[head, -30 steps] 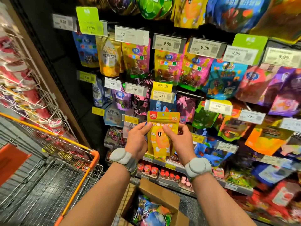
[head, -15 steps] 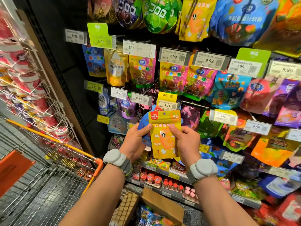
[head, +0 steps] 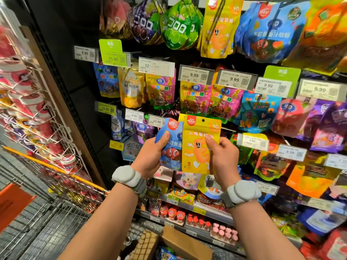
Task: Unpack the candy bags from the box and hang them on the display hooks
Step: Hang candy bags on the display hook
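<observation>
Head view: I've got two candy bags up in front of the display. Left hand (head: 150, 156) grips the blue bag (head: 171, 145), thumb on its face. Right hand (head: 223, 158) pinches the yellow bag (head: 199, 147), thumb pressed near its middle. The yellow one overlaps the blue one's right edge. Hang hole sits at 12 o'clock on the yellow bag, uncovered. Matching yellow bags (head: 218, 29) hang at 12 o'clock, top row, well above my hands. Box (head: 185, 244) is at 6 o'clock, open, more bags inside.

Risks as I see them: both hands full, so threading the hole onto a hook is one-handed; the bag could twist and miss. The mid-body pinch leaves the top floppy. The price tags (head: 195, 76) in front of the hooks could snag it.
</observation>
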{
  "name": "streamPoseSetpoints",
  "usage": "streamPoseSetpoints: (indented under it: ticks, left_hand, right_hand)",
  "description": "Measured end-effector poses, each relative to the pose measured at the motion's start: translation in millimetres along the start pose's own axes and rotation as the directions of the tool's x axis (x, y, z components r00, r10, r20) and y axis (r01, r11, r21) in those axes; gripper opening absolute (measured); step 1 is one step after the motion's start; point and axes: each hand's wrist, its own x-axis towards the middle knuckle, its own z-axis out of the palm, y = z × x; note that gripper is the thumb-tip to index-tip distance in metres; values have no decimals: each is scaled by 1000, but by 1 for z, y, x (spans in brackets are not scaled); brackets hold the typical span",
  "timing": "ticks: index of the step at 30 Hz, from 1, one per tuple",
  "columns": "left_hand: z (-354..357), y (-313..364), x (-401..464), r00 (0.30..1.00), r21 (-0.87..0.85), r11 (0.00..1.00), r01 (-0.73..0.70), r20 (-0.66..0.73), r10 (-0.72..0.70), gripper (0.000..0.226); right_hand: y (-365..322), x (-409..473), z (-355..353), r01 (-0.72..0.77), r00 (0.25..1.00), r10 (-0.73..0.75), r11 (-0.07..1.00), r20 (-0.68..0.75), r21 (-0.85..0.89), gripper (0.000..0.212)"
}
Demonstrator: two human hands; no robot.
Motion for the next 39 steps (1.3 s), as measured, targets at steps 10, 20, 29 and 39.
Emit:
streamPoseSetpoints:
  ticks: [10,20,29,39]
  left_hand:
    - [3,64,10,922,207,935,-288,-203,329,15]
    - [31,132,16,830,463,757,-462,-75,552,14]
    - [50,196,46,764,674,569,-472,-8,645,15]
    - [81,259,53,668,893,155,-422,190,720,26]
  right_hand:
    - [-52,20,-12,101,995,-101,995,5,28,2]
    - [-103,44,4,273,961,-274,961,-19,-34,62]
    - [-155,59,10,400,906,-415,903,-82,-155,29]
    - [-194,79,15,371,920,-387,912,-63,-178,17]
